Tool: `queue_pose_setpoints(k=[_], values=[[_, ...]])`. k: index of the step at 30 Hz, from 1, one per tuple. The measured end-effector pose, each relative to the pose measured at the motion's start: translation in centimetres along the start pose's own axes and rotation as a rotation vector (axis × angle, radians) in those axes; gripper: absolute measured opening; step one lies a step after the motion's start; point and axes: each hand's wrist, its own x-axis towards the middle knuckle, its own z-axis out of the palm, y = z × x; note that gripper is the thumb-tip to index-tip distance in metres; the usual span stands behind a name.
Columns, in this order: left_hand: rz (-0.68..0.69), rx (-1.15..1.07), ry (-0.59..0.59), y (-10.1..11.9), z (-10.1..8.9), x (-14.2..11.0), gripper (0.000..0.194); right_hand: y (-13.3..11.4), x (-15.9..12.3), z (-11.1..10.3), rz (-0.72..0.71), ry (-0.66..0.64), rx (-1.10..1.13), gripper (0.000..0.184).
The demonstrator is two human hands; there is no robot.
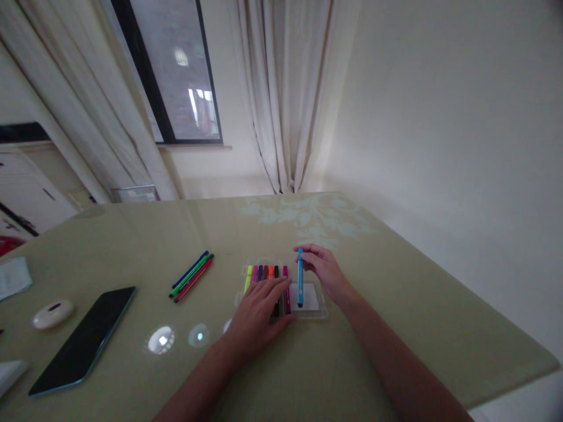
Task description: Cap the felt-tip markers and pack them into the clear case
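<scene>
A clear plastic case (323, 310) lies open on the table with several coloured marker pens in its left part, among them a yellow marker (248, 277). My left hand (259, 313) rests over these markers, fingers stretched out, hiding their lower halves. A magenta marker (288, 296) lies beside its fingertips. My right hand (324, 269) grips a light blue marker (300, 281) near its upper end, above the white card (311, 297) in the right part of the case. Whether the blue marker touches the card I cannot tell.
Left of the case lie a green marker (189, 276), a red marker (193, 281) and a dark blue one. Farther left are a black tablet (83, 343), a white oval object (53, 315) and a folded pale cloth (14, 278). A wall (453, 176) runs along the right.
</scene>
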Motion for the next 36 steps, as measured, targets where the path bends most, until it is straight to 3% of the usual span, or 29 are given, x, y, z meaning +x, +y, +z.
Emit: queue_pose_setpoints(k=[3,8,16,22,27,29,32,34,36], values=[[0.031,0.055,-0.082,-0.1,0.4,-0.1,0.061,0.6,0.5,-0.7,0.021,-0.042,-0.172,0.026],[0.007,0.067,-0.091,0.0,0.5,-0.2,0.064,2.2,0.6,-0.5,-0.035,-0.117,-0.353,0.028],[0.053,0.139,-0.093,0.3,0.3,-0.1,0.051,2.0,-0.3,0.2,-0.289,-0.137,-0.868,0.021],[0.033,0.180,-0.110,0.8,0.5,-0.1,0.048,1.3,-0.7,0.4,-0.294,-0.151,-1.035,0.010],[0.050,0.128,-0.065,0.4,-0.1,0.2,0.047,1.4,-0.7,0.4,-0.324,-0.155,-0.990,0.010],[-0.057,0.133,0.001,-0.9,-1.3,0.3,0.042,1.4,-0.6,0.2,-0.325,-0.155,-0.953,0.009],[-0.388,0.321,0.148,-4.0,-4.1,-0.1,0.034,1.2,-0.4,-0.1,-0.322,-0.125,-0.936,0.011],[-0.612,0.531,0.154,-6.0,-5.8,-0.9,0.034,1.1,-0.4,-0.1,-0.331,-0.113,-0.941,0.012],[-0.783,0.676,0.087,-7.3,-7.0,-1.6,0.035,1.1,-0.4,0.0,-0.342,-0.112,-0.948,0.012]])
